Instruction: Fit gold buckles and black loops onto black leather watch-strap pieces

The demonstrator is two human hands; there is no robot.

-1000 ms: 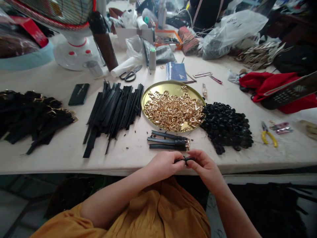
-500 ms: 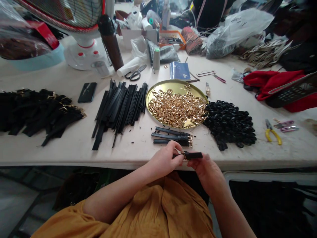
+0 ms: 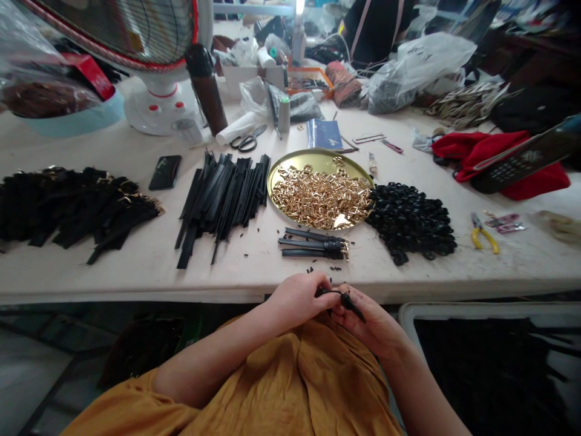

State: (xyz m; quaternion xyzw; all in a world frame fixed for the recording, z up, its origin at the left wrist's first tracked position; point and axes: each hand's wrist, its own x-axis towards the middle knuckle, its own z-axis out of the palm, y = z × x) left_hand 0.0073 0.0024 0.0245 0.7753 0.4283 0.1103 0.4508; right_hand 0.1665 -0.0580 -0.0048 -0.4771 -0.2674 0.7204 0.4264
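Both my hands meet just in front of the table's near edge, closed around a short black strap (image 3: 353, 307). My left hand (image 3: 305, 296) pinches the strap's left part between thumb and fingers. My right hand (image 3: 368, 324) grips its other end, which points down to the right; the buckle seen on it earlier is mostly covered by fingers. Beyond them lie several finished-looking straps with gold buckles (image 3: 313, 246). A round gold tray (image 3: 290, 158) holds a heap of gold buckles (image 3: 322, 195). Right of it is a pile of small black loops (image 3: 413, 223).
Loose black strips (image 3: 222, 197) lie left of the tray, and buckled black straps (image 3: 77, 206) farther left. A phone (image 3: 165, 172), scissors (image 3: 245, 142), a fan (image 3: 157, 109) and a dark bottle (image 3: 207, 91) stand or lie behind. Yellow-handled pliers (image 3: 483, 236) rest at right, above a bin (image 3: 408, 312).
The strap's free end has swung from pointing right to pointing down-right, and my right hand has drawn in toward my left. The camera view has shifted slightly.
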